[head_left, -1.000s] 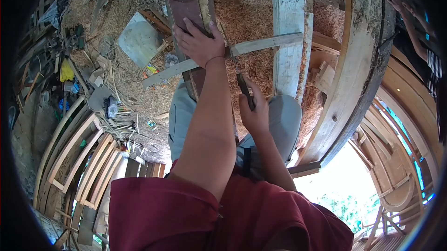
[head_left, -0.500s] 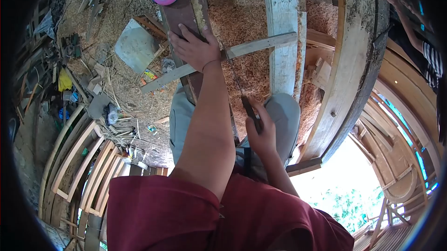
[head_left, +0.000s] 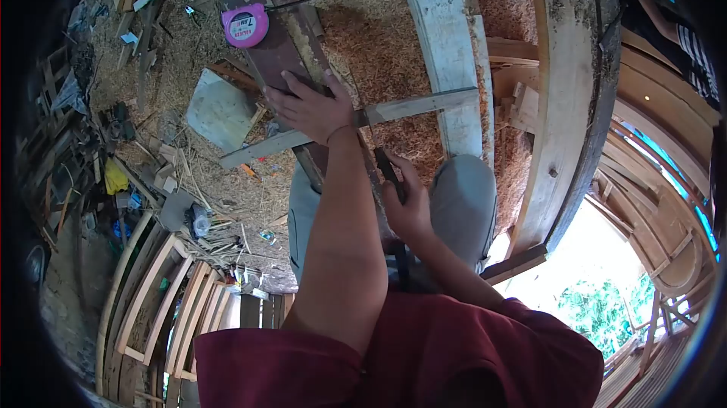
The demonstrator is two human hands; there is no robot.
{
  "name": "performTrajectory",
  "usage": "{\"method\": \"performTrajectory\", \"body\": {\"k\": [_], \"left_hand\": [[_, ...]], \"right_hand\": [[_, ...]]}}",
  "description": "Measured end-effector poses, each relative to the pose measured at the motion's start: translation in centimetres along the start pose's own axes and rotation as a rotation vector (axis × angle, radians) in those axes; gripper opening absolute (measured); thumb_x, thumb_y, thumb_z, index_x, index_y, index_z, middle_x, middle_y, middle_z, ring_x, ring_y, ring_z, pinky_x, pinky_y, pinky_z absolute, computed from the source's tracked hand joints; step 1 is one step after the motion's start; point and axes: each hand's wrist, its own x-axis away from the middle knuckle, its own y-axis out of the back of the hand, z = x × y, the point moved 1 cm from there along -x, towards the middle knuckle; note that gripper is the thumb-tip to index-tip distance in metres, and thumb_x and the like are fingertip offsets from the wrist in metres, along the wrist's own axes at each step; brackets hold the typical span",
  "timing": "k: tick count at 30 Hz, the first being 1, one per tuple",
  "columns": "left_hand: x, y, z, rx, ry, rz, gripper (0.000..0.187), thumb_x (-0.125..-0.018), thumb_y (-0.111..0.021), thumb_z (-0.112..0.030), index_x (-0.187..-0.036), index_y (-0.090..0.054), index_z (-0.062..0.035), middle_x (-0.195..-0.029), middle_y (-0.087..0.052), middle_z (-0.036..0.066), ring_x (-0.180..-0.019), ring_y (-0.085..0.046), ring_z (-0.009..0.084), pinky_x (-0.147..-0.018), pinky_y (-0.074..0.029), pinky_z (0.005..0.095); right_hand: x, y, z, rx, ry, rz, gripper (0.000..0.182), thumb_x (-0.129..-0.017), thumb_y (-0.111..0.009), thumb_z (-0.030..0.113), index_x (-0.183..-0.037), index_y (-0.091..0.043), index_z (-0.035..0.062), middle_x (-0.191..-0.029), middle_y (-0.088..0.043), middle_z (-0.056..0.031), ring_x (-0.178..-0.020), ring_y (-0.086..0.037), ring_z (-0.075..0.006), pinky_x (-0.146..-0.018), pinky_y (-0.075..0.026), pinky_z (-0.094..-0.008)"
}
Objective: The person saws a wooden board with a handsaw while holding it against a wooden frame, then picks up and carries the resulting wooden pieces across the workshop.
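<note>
My left hand (head_left: 312, 109) lies with spread fingers on a dark brown board (head_left: 284, 52), its palm over a thin grey wooden strip (head_left: 413, 107). That strip crosses the brown board and rests at its right end on a pale, weathered plank (head_left: 447, 52). In my right hand (head_left: 409, 207) is the dark handle of a saw (head_left: 385, 166), closed in my fingers. The narrow blade is hard to make out; it meets the strip just right of my left hand. A pink tape measure (head_left: 245, 26) sits on the brown board's far end.
Sawdust and wood scraps cover the ground (head_left: 379, 60). A flat grey piece (head_left: 219, 109) lies left of the board. Wooden frames (head_left: 155, 294) stand at lower left. A large curved timber (head_left: 564, 98) runs along the right. Another person's arm (head_left: 655, 10) shows at upper right.
My right hand and the saw handle have moved up toward the strip, leaving less blade showing. The view has shifted and turned slightly. My left hand remains on the board and strip.
</note>
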Motion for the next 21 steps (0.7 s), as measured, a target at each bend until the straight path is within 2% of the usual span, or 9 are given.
{"method": "performTrajectory", "body": {"k": [3,6,9,10,13,14,18,20,21], "left_hand": [[0.0,-0.1,0.2,-0.011,0.001,0.014,0.085,-0.101,-0.057,-0.059,-0.162,-0.039,-0.0037,-0.166,-0.028,0.037,-0.155,-0.03,0.051,-0.126,-0.027,0.0627],[0.2,0.1,0.3,-0.025,-0.006,0.005,0.087,-0.1,-0.058,-0.06,-0.162,-0.038,-0.0033,-0.166,-0.027,0.038,-0.155,-0.03,0.0514,-0.125,-0.027,0.0628],[-0.1,0.2,-0.3,-0.046,-0.019,0.015,0.088,-0.099,-0.059,-0.06,-0.162,-0.038,-0.0028,-0.166,-0.027,0.038,-0.155,-0.03,0.0515,-0.125,-0.028,0.0628],[0.0,0.3,-0.2,-0.061,-0.014,0.026,0.088,-0.098,-0.059,-0.06,-0.161,-0.038,-0.0027,-0.166,-0.027,0.038,-0.155,-0.03,0.0515,-0.124,-0.028,0.0628],[0.1,0.1,0.0,-0.053,-0.027,-0.004,0.088,-0.099,-0.059,-0.06,-0.161,-0.038,-0.0026,-0.166,-0.026,0.038,-0.155,-0.03,0.0515,-0.123,-0.029,0.0635],[0.1,0.0,0.0,-0.045,-0.023,-0.01,0.088,-0.098,-0.059,-0.06,-0.161,-0.039,-0.0029,-0.166,-0.026,0.038,-0.154,-0.031,0.0514,-0.123,-0.03,0.0636],[0.0,-0.2,0.1,-0.039,-0.037,-0.039,0.088,-0.096,-0.061,-0.061,-0.16,-0.039,-0.0045,-0.166,-0.028,0.037,-0.153,-0.033,0.0513,-0.122,-0.032,0.0636],[0.2,-0.4,0.1,-0.047,-0.038,-0.047,0.088,-0.095,-0.062,-0.06,-0.159,-0.04,-0.0052,-0.165,-0.029,0.036,-0.152,-0.034,0.0511,-0.121,-0.032,0.0633],[0.2,-0.4,0.1,-0.051,-0.034,-0.05,0.088,-0.094,-0.063,-0.06,-0.159,-0.04,-0.0054,-0.165,-0.03,0.036,-0.152,-0.035,0.051,-0.121,-0.033,0.0632]], "right_hand": [[0.9,-2.2,-0.3,-0.079,0.056,-0.09,0.053,-0.097,-0.059,0.005,-0.149,-0.054,-0.0001,-0.113,-0.073,-0.0264,-0.097,-0.077,-0.0306,-0.084,-0.058,-0.0399],[3.3,-1.4,-1.9,-0.042,0.328,-0.156,0.054,-0.096,-0.058,0.005,-0.149,-0.052,-0.0025,-0.112,-0.072,-0.0267,-0.088,-0.077,-0.0287,-0.078,-0.058,-0.0403],[8.0,0.4,-1.9,-0.01,-0.003,-0.036,0.055,-0.096,-0.059,0.006,-0.15,-0.052,-0.0001,-0.106,-0.073,-0.0277,-0.086,-0.077,-0.0271,-0.076,-0.058,-0.0417],[7.3,1.2,0.1,0.013,-0.222,0.02,0.056,-0.096,-0.061,0.007,-0.15,-0.052,0.0018,-0.102,-0.074,-0.0288,-0.09,-0.079,-0.0309,-0.079,-0.058,-0.0438],[3.0,-0.7,1.7,0.014,-0.039,-0.071,0.055,-0.095,-0.062,0.007,-0.15,-0.054,0.0031,-0.096,-0.075,-0.027,-0.088,-0.079,-0.0323,-0.078,-0.058,-0.0436],[2.1,-1.3,0.8,0.017,0.065,-0.119,0.054,-0.096,-0.062,0.008,-0.149,-0.054,0.0031,-0.096,-0.075,-0.0269,-0.087,-0.079,-0.0355,-0.078,-0.059,-0.0424],[5.8,0.5,0.3,-0.029,-0.054,-0.063,0.052,-0.096,-0.06,0.007,-0.147,-0.055,0.0033,-0.104,-0.075,-0.0277,-0.098,-0.079,-0.0367,-0.085,-0.059,-0.0411],[8.2,1.7,1.0,-0.02,-0.193,0.008,0.051,-0.097,-0.06,0.007,-0.147,-0.055,0.0031,-0.11,-0.075,-0.0283,-0.106,-0.078,-0.0371,-0.09,-0.059,-0.0411],[7.2,1.4,0.9,0.013,-0.095,-0.025,0.049,-0.097,-0.058,0.005,-0.147,-0.056,0.0018,-0.114,-0.074,-0.0245,-0.098,-0.075,-0.0302,-0.086,-0.058,-0.0378]]}}
